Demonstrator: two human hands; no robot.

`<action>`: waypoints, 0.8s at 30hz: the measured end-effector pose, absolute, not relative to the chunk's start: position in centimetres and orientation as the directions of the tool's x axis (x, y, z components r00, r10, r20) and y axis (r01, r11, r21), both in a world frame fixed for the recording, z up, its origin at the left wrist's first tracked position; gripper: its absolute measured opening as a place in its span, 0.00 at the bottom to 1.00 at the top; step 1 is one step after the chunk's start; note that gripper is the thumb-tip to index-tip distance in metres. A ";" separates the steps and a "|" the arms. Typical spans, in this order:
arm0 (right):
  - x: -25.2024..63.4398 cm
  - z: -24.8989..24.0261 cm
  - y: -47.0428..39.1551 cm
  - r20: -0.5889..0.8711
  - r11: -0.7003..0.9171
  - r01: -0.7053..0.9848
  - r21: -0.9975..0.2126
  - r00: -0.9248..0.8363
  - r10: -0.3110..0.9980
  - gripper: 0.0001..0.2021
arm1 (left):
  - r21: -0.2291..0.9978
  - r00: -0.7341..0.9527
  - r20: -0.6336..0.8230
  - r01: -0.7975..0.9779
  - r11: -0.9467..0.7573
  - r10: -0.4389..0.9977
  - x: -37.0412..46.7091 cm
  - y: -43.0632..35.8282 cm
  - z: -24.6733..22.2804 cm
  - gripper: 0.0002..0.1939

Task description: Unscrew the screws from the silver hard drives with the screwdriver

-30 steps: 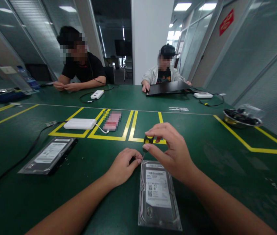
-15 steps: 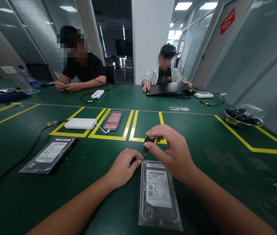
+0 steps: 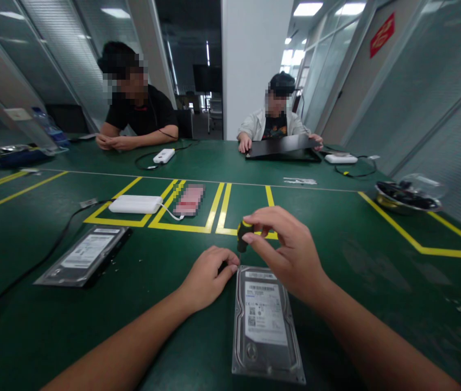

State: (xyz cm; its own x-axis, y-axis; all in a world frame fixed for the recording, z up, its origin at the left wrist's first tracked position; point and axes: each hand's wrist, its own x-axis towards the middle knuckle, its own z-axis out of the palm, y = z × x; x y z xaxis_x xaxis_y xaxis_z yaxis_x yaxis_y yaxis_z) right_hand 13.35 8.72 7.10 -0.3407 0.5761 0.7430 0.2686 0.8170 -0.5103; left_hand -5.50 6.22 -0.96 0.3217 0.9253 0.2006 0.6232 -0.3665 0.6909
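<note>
While the left hand (image 3: 208,277) rests fingers together at the drive's (image 3: 266,323) top-left corner (lower centre), the right hand (image 3: 289,252) pinches a screwdriver (image 3: 244,232) upright there.

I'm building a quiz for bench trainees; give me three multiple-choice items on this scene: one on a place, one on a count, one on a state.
1. Where does the screwdriver tip meet the nearer hard drive?
A. far left corner
B. near right corner
C. label middle

2. How many hard drives lie on the green table?
A. one
B. two
C. four

3. How is the screwdriver held?
A. lying flat on the table
B. upright in the right hand
C. clenched in the left hand

Answers: 1 A, the shaft comes down at that corner, beside the left fingertips. 2 B, a second hard drive lies further left. 3 B, the right fingers pinch its black-and-yellow handle.
</note>
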 end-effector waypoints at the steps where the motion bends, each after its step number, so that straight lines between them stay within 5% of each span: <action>1: 13.3 7.1 8.7 0.743 0.811 0.278 -0.514 -0.327 0.583 0.10 | 0.690 0.321 0.198 0.625 -0.365 0.926 -5.5 6.2 -0.9 0.04; 24: 13.1 7.1 8.9 0.735 0.822 0.271 -0.500 -0.370 0.569 0.12 | 0.688 0.314 0.221 0.621 -0.375 0.924 -5.5 6.3 -1.3 0.04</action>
State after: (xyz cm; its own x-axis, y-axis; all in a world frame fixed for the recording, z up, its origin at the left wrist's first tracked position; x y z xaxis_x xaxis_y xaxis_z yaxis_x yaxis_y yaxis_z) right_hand 13.10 8.86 7.14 -0.3696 0.5687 0.7349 0.2705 0.8224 -0.5004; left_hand -5.50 6.29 -1.29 0.3135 0.9236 0.2207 0.6215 -0.3753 0.6877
